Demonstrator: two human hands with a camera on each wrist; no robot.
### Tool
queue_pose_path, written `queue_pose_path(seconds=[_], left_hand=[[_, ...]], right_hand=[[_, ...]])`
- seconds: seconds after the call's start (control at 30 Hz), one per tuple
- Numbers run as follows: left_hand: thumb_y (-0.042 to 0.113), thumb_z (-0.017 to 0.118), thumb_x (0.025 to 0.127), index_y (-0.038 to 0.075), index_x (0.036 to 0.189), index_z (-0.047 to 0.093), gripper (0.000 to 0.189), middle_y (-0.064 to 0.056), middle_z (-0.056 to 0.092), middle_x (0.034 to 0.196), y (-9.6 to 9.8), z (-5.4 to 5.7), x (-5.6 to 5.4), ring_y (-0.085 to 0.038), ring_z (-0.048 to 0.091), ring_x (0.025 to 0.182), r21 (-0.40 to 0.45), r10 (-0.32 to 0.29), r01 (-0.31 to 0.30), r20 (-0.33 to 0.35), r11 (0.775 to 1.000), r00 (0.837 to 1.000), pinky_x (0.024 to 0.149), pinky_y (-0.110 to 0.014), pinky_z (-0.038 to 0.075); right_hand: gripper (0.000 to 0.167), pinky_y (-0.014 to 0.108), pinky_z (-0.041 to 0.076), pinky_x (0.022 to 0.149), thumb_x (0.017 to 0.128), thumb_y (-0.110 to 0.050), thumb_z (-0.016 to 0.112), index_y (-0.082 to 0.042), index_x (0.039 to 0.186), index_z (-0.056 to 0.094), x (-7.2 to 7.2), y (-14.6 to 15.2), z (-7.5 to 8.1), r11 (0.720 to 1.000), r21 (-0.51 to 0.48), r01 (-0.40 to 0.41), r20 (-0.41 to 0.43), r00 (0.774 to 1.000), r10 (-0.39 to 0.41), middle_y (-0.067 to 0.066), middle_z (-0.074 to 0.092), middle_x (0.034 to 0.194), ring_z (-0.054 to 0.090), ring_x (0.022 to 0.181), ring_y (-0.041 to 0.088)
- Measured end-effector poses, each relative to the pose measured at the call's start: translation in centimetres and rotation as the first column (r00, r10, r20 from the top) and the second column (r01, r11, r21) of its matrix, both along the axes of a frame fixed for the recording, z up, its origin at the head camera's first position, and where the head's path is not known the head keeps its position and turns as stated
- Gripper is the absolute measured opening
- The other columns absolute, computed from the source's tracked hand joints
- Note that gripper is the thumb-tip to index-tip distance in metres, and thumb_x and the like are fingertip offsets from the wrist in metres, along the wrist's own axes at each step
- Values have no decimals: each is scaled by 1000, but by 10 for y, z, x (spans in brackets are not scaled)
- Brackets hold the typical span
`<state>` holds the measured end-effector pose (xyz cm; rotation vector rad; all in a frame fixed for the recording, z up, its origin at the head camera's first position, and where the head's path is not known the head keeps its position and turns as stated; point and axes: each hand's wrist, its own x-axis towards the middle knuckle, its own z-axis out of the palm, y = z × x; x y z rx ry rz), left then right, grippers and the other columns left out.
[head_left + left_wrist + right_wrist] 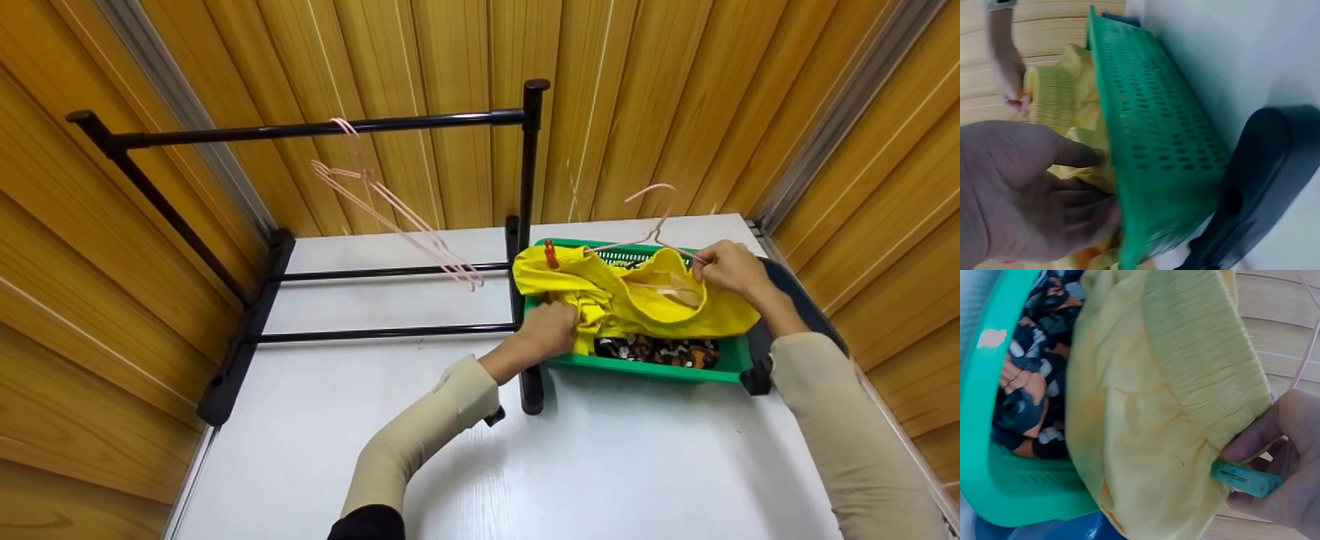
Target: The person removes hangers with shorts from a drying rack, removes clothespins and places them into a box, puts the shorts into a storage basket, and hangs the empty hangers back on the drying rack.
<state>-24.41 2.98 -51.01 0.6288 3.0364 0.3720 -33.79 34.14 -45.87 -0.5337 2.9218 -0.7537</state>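
A yellow garment (652, 300) with a gathered elastic waistband (1196, 349) lies across the green basket (645, 369). A pink hanger (656, 235) sits at its waist, hook upward. My left hand (547, 330) grips bunched yellow fabric at the basket's left end; in the left wrist view its thumb (1081, 153) and curled fingers are on the cloth. My right hand (731, 266) is at the waistband's right side, its fingers around a teal clothespin (1247, 478) at the fabric's edge. A red clothespin (551, 253) stands on the garment's left part.
Dark patterned cloth (660, 351) lies in the basket under the garment. To the left stands a black rack (322, 129) with pink hangers (397, 214) on its bar. A dark blue object (802, 300) is right of the basket. Wood-look walls (450, 60) enclose the white table (637, 465).
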Motion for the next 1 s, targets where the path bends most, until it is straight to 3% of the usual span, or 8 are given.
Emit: queue_pose_path(seconds=[0.07,0.13,0.2,0.3,0.43,0.6,0.73,1.0], left_hand=[[19,63,97,11,92,66,10,-4,68,83,-6,8,-1,-19,67,76,35,60,-53,-207,998,976,64,-34,56],[21,68,95,11,103,67,13,-4,70,96,-12,16,-6,-19,67,87,94,122,-93,-374,991,919,73,-32,56],[24,71,94,8,126,59,38,-7,67,120,-19,21,-14,-21,63,109,118,160,-121,-423,986,892,91,-33,54],[26,66,99,4,146,44,57,-11,58,143,-27,22,-28,-26,54,131,64,144,-130,-358,989,922,109,-39,47],[19,53,106,5,142,48,38,-8,66,134,-35,18,-41,-26,60,120,-8,90,-96,-271,995,958,103,-41,47],[12,51,105,4,135,52,31,-9,69,127,-34,18,-40,-27,60,109,-24,84,-95,-278,995,957,93,-41,46],[13,52,104,3,130,56,28,-10,70,122,-32,16,-35,-27,62,106,-62,95,-120,-303,991,948,89,-40,46],[14,49,107,3,123,60,23,-9,71,110,-31,3,-35,-25,62,100,-185,107,-178,-338,967,935,84,-38,46]], right_hand=[[18,23,29,52,83,2,51,-4,72,64,2,4,-4,1000,5,-4,63,998,4,-2,54,64,41,55,12],[18,23,29,51,82,3,51,-3,72,63,4,8,-6,1000,-2,-14,113,994,14,-3,50,62,40,54,11],[18,22,29,51,82,5,50,-2,71,63,4,13,-6,999,-8,-45,148,988,46,-5,47,60,38,53,9],[18,21,29,51,80,9,50,0,73,63,4,18,-5,995,-42,-89,213,972,96,-4,44,61,36,53,7],[26,21,34,55,76,16,50,1,83,69,5,23,-1,986,-75,-150,232,959,164,5,59,76,43,63,9],[42,40,56,81,81,20,56,5,117,69,9,34,10,976,-83,-203,75,975,209,28,69,115,63,95,37],[40,67,49,97,91,8,65,11,131,59,12,44,22,983,-1,-186,42,982,186,38,63,125,61,113,55],[38,62,54,89,90,1,72,18,122,63,15,41,31,953,247,-173,-27,982,185,39,65,114,64,102,53]])
